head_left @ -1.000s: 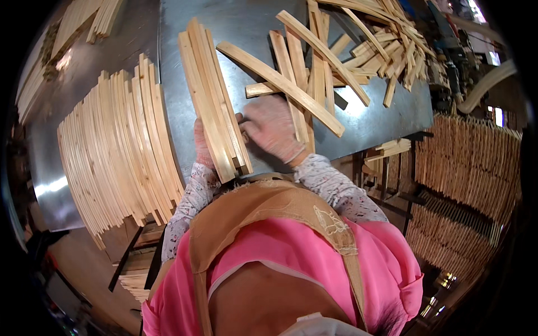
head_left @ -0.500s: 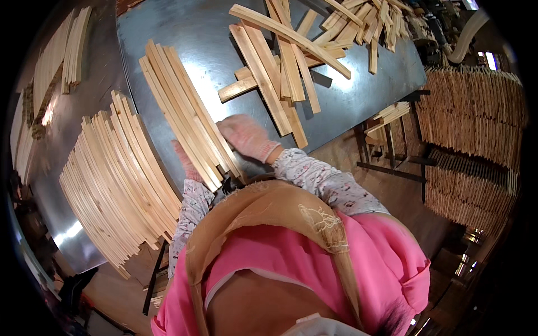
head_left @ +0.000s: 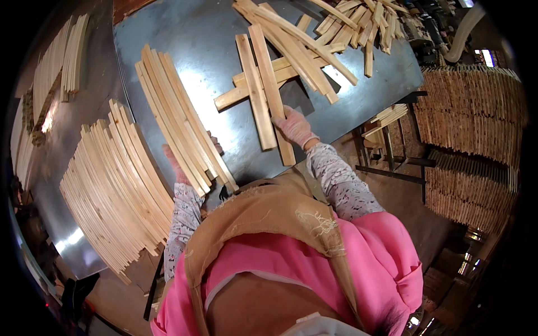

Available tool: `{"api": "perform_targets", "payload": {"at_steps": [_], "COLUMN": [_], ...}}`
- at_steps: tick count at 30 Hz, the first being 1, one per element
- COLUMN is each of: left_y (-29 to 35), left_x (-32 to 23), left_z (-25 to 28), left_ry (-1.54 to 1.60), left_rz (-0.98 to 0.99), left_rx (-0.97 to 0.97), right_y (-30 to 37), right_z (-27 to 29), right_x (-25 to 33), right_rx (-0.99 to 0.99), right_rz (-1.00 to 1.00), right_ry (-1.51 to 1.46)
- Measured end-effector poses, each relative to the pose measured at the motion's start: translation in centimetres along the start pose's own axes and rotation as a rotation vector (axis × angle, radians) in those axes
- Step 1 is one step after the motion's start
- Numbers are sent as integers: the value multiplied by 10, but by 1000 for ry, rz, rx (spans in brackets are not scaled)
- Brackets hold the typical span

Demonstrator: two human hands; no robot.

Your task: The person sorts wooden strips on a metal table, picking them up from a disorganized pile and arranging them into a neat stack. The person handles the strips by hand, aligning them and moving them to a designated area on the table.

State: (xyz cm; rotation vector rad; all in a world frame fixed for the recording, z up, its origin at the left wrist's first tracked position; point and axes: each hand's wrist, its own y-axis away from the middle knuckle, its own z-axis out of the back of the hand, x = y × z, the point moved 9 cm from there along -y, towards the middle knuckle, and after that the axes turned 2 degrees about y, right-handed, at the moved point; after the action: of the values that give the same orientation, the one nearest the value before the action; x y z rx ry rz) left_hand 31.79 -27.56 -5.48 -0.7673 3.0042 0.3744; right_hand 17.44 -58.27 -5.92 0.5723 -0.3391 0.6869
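Observation:
My left hand (head_left: 176, 163), in a pinkish glove, reaches under a bundle of long pale wooden strips (head_left: 178, 120). Its fingertips show at the bundle's far right side, so the hand wraps round it. My right hand (head_left: 296, 126), gloved alike, grips the right edge of a single wooden strip (head_left: 269, 89) near its lower end; the thumb lies on top. Just left of that strip lies another loose strip (head_left: 255, 92). Both rest across crosswise wooden pieces (head_left: 232, 98) on the metal table (head_left: 168, 28).
A wide row of wooden strips (head_left: 115, 190) lies left of the bundle. Loose strips (head_left: 305, 50) and a heap of shorter pieces (head_left: 364, 22) cover the table's far right. Tall stacks of wood (head_left: 471, 106) stand right, beside a dark metal frame (head_left: 389, 168).
My right hand has left the bundle and moved right to a loose strip. Two loose strips now stand apart from the pile, nearer me. My left hand stays at the bundle.

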Motion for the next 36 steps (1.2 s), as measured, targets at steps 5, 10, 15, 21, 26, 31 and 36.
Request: {"api": "perform_targets", "payload": {"at_steps": [5,10,15,21,26,31,36], "left_y": [4,1,-1,-4,-9,-18,-23], "left_x": [9,4,20,-14,-85,-94,-83], "left_z": [-30,37,-5,37,-9,-54,-26], "left_ry": [38,-116,-23,-396,-876,-1942,-2197], "left_rz": [20,-194,-198,-296,-336,262,406], "left_rx": [51,-248,-59,-464,-677,-1490,-1365], "right_y": [2,34,-43,-124,-131,-94,-82], "right_z": [45,-84,24,139,141,82,23], "right_x": [77,205,149,20,19,50,85], "right_rx": [44,238,-171,-434,-86,492,436], "right_rz": [-3,782,576,347,291,-46,-26], "right_ry": [-63,158,293,469,-85,-1040,-1097]}}
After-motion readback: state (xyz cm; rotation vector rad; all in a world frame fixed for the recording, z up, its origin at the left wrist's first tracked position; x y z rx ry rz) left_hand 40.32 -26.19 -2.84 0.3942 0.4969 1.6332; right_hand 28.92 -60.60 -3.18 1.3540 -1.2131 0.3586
